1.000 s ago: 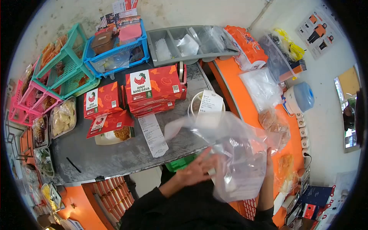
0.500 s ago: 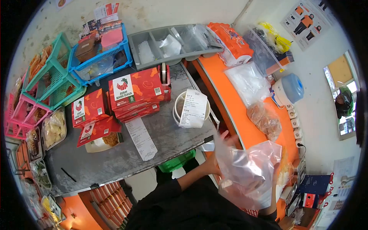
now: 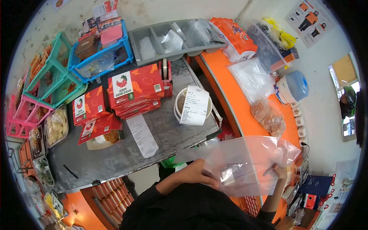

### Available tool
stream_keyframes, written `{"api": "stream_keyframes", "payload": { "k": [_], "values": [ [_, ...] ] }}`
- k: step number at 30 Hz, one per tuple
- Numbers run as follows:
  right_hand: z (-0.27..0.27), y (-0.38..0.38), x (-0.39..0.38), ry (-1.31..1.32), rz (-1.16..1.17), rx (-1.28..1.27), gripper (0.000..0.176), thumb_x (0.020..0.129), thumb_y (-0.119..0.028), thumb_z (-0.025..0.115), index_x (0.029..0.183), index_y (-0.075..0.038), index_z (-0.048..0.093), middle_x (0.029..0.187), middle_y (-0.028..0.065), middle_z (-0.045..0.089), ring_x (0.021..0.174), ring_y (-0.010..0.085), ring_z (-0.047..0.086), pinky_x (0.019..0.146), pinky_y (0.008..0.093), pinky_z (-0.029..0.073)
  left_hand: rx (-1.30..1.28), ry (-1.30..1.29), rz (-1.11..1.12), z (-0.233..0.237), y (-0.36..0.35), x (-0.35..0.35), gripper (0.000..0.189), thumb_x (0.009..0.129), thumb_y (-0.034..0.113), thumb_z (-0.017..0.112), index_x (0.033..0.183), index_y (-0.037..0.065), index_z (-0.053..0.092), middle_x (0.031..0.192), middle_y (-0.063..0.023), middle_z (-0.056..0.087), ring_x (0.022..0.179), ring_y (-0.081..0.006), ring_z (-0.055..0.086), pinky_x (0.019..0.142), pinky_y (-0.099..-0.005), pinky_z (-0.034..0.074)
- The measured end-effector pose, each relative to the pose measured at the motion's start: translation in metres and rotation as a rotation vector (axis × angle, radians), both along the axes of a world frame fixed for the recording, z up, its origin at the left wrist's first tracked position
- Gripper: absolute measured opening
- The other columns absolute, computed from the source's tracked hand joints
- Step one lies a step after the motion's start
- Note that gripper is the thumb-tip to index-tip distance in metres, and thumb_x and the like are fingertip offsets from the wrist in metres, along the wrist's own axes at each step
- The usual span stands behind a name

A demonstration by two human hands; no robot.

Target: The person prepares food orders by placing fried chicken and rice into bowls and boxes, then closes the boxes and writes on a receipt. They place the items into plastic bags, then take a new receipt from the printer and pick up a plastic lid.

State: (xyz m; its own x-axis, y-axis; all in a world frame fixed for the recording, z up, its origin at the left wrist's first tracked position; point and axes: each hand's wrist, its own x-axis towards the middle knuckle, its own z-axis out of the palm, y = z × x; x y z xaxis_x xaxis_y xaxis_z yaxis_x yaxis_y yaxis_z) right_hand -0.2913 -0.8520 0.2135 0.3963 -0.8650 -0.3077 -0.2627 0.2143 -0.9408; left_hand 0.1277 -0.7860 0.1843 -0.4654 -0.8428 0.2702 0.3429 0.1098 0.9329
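A large clear plastic bag (image 3: 245,161) is stretched out between my two hands in front of my body. My left hand (image 3: 197,174) grips its left side, fingers closed on the film. At the bag's right side, my right hand (image 3: 280,171) is closed on the plastic. Beyond the bag, a white tub (image 3: 177,105) stands on the grey table with a printed receipt (image 3: 195,105) over its top. Another receipt (image 3: 142,136) lies flat beside stacked red boxes (image 3: 134,86). An open red box (image 3: 100,128) shows fried food inside.
Blue (image 3: 128,46) and green (image 3: 50,88) baskets and a grey divided tray (image 3: 140,61) line the back. Along the orange counter (image 3: 237,96) lie plastic bags (image 3: 251,78), bagged brown food (image 3: 268,117) and a blue-lidded container (image 3: 293,86).
The bag has been spread wider to the left and right. My left hand has moved left, and my right hand now shows more clearly at the bag's right side.
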Motion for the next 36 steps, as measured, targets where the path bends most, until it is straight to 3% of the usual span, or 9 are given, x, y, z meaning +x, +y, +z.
{"api": "stream_keyframes", "payload": {
  "k": [2,10,16,19,22,24,27,31,36],
  "values": [
    [-0.024,-0.004,0.005,0.016,0.033,0.045,0.046,0.072,-0.033,0.071,0.103,0.0,0.057,0.072,0.0059,0.061,0.039,0.0065,0.036,0.035,0.0218,0.027,0.575,-0.136,-0.226,0.001,0.004,0.005,0.019,0.087,0.014,0.051,0.087,-0.001,0.063,0.072,-0.0029,0.063,0.065,-0.0094,0.058,0.058,-0.0204,0.045],
    [-0.056,-0.023,0.048,-0.139,0.016,0.168,0.035,0.072,-0.026,0.072,0.093,-0.001,0.059,0.065,0.006,0.058,0.034,0.0038,0.031,0.032,0.0196,0.019,0.546,0.165,0.074,-0.028,0.027,0.016,0.028,0.087,0.023,0.054,0.078,-0.003,0.061,0.053,-0.0003,0.052,0.045,-0.0061,0.045,0.043,-0.0202,0.037],
    [-0.087,-0.032,0.067,0.047,0.061,0.288,0.042,0.068,-0.024,0.075,0.098,-0.002,0.057,0.08,0.0034,0.059,0.065,0.0114,0.053,0.057,0.0245,0.043,0.711,-0.19,0.164,-0.036,0.045,0.027,0.029,0.082,0.021,0.062,0.064,-0.002,0.06,0.053,-0.0007,0.053,0.047,-0.0054,0.047,0.046,-0.0181,0.038],
    [-0.109,-0.03,0.066,0.02,0.049,0.283,0.042,0.066,-0.019,0.076,0.1,-0.003,0.056,0.088,0.0031,0.058,0.082,0.0154,0.054,0.072,0.0295,0.045,0.285,-0.297,0.263,-0.044,0.06,0.028,0.032,0.082,0.022,0.062,0.061,-0.002,0.059,0.055,-0.004,0.056,0.048,-0.0075,0.053,0.044,-0.0207,0.041],
    [-0.122,-0.029,0.092,0.013,-0.002,0.321,0.042,0.066,-0.012,0.075,0.101,-0.002,0.055,0.089,0.0035,0.058,0.079,0.0154,0.055,0.071,0.0293,0.046,0.466,-0.134,0.126,-0.039,0.068,0.036,0.02,0.082,0.017,0.061,0.084,-0.003,0.063,0.067,-0.0045,0.063,0.056,-0.0074,0.056,0.05,-0.0213,0.045],
    [-0.129,-0.032,0.125,0.435,0.273,0.201,0.037,0.069,-0.011,0.07,0.1,0.002,0.055,0.098,0.0086,0.06,0.082,0.0174,0.058,0.071,0.0286,0.047,0.884,-0.153,0.141,-0.039,0.072,0.038,0.028,0.08,0.015,0.063,0.102,-0.002,0.059,0.077,-0.0046,0.065,0.07,-0.0082,0.058,0.065,-0.0217,0.047],
    [-0.106,0.007,0.188,1.204,0.116,-0.986,0.03,0.071,-0.003,0.063,0.1,0.001,0.055,0.086,0.014,0.061,0.071,0.0198,0.059,0.06,0.029,0.047,0.616,-0.224,0.21,-0.081,0.087,0.035,0.031,0.079,0.012,0.064,0.105,-0.003,0.056,0.085,-0.0073,0.064,0.078,-0.0098,0.059,0.071,-0.0237,0.048],
    [-0.028,0.073,0.29,0.361,0.043,0.034,0.014,0.079,-0.012,0.06,0.087,-0.001,0.057,0.083,0.0093,0.061,0.074,0.0164,0.057,0.064,0.0282,0.046,0.796,-0.016,0.395,-0.07,0.097,0.03,0.025,0.08,0.008,0.06,0.102,-0.003,0.057,0.091,-0.0087,0.063,0.084,-0.0114,0.059,0.074,-0.0253,0.047],
    [-0.064,0.117,0.31,-0.063,-0.029,0.285,0.012,0.085,-0.015,0.053,0.087,-0.003,0.058,0.086,0.0055,0.061,0.076,0.0151,0.058,0.067,0.0272,0.045,0.68,-0.138,0.556,-0.06,0.094,0.026,0.043,0.068,0.011,0.072,0.104,-0.003,0.053,0.087,-0.0093,0.062,0.08,-0.015,0.059,0.068,-0.0275,0.047]
  ]
}}
